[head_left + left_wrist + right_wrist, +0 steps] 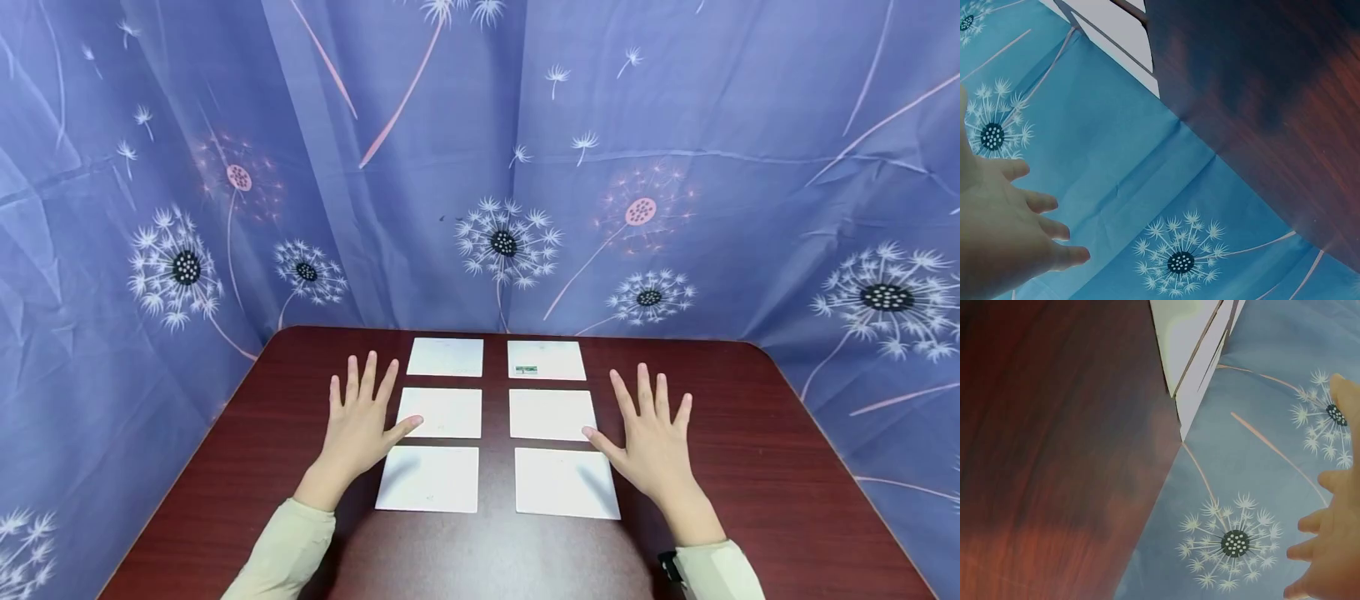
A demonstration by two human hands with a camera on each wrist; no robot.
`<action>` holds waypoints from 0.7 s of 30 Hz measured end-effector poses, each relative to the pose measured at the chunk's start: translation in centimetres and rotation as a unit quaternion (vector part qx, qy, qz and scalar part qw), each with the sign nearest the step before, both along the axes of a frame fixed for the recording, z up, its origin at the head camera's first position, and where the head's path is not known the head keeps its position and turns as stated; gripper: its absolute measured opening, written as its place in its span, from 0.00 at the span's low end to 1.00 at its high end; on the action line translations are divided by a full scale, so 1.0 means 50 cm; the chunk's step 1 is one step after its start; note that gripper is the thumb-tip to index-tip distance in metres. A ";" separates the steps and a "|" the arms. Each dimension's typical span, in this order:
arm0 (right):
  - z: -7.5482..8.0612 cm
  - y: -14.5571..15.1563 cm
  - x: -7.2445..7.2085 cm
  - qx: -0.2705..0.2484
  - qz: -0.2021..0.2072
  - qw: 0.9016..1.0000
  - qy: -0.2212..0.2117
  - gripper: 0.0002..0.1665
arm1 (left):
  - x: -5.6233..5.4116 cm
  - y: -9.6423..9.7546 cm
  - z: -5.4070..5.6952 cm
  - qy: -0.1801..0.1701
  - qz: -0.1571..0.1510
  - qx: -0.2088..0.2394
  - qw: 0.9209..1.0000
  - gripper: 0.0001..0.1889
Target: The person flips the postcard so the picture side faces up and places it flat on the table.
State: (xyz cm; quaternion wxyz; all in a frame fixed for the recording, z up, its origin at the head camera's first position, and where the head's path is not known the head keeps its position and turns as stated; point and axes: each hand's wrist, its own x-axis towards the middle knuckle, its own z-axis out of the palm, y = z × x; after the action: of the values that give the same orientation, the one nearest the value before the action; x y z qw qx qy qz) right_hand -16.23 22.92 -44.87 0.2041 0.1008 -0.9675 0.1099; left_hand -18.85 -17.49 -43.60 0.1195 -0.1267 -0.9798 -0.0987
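White rectangular cards lie flat in two columns of three. In the left column are a far card (446, 357), a middle card (450, 410) and a near card (429, 479). The right column has a far card (551, 354) with a small green picture at its lower left, a middle card (551, 414) and a near card (566, 483). My left hand (358, 433), fingers spread, is left of the cards; its thumb overlaps the left middle card in the head view. On the other side, my right hand (654, 450) is spread likewise, thumb tip by the right middle card. Both hands hold nothing.
The dark red-brown wooden table (757, 467) has rounded far corners. Behind and beside it hangs a blue curtain (405, 242) with dandelion prints. Pale sleeves (288, 546) cover both forearms, and a dark band (670, 567) shows at the right wrist.
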 end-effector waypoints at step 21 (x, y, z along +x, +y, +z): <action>0.020 -0.036 0.003 -0.119 0.074 0.990 0.028 0.49 | 0.016 -0.001 -0.004 0.074 -0.038 0.076 0.994 0.45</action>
State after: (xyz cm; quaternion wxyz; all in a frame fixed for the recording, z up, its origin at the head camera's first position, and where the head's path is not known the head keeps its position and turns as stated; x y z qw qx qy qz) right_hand -16.06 21.14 -43.85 0.2334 0.1500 -0.9314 0.2358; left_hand -18.04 -17.55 -43.78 0.1973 -0.1616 -0.9523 -0.1673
